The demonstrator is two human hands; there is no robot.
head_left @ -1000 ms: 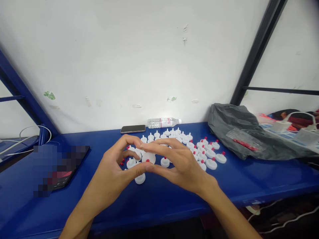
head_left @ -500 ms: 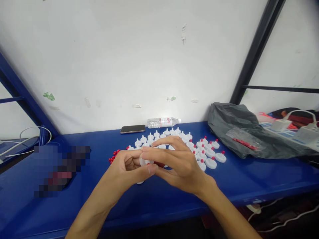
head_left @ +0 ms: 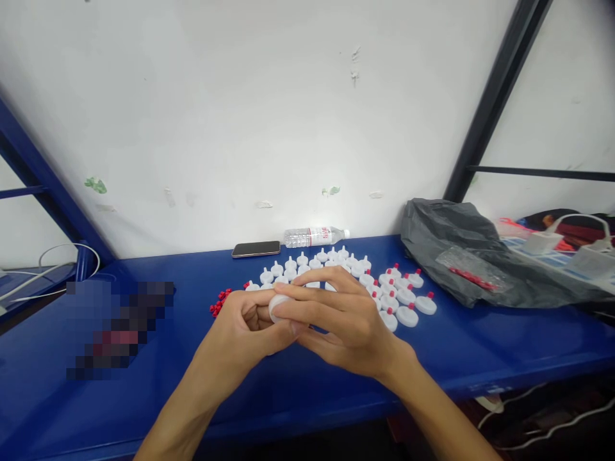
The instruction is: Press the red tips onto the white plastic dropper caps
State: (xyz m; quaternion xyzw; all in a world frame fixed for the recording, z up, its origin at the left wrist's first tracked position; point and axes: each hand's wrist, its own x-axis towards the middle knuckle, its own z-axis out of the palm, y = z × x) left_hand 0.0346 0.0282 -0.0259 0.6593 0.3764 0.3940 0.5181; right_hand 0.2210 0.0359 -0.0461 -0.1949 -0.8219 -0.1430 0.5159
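Both hands meet over the middle of the blue table. A round white nozzle cap (head_left: pixel 277 308) is pinched between them, its far side and spout hidden by fingers. My left hand (head_left: pixel 247 328) curls around it from the left, thumb underneath. From the right, the fingers of my right hand (head_left: pixel 342 320) lie across the cap and press on it. Behind the hands stand rows of white nozzle caps with bare spouts (head_left: pixel 302 258). On the right is a cluster of similar caps with red tips (head_left: pixel 406 294). A pile of small red tips (head_left: pixel 221 302) lies just beyond my left hand.
Along the wall lie a phone (head_left: pixel 256 249) and a clear plastic bottle (head_left: pixel 317 236). A dark grey plastic bag (head_left: pixel 446 250) covers the right part of the blue table (head_left: pixel 192 378), with a small clear bag (head_left: pixel 473 269) of red pieces on it. A pixelated dark item lies left.
The white cap has turned between my fingers, and the red bits seen around it earlier are now hidden. My hands stay in nearly the same place.
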